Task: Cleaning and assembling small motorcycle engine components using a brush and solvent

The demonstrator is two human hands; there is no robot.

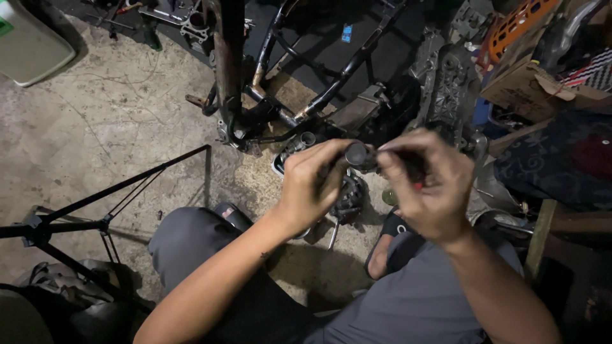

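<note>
Up close to the camera, the person's two hands meet over a dark cylindrical part [357, 155] held between them. The left hand [310, 185] wraps its fingers round the near end of the part, its grip pressed tight about it. The right hand [428, 185] has its fingers curled and pinching the far end of the same part, with a speck of red showing just under its palm; what that red piece is cannot be told.

Directly below the grip lies a dark metal engine piece [349, 197] on the concrete floor [95, 127], and a thin metal rod [333, 234] rests just beneath that. Beyond the grip, further from the person, stands a black motorcycle frame [280, 76], its tubes rising away from the hands. To the right of the grip sits a cast metal casing [449, 89], and further right a cardboard box [529, 83] with an orange perforated item [519, 22] above it.

Left of the grip, well apart, a black tripod [95, 216] spreads its legs over the floor. A white container [29, 44] stands at the far left corner. Beneath the grip, the person's grey trousers [421, 299] fill the near edge.
</note>
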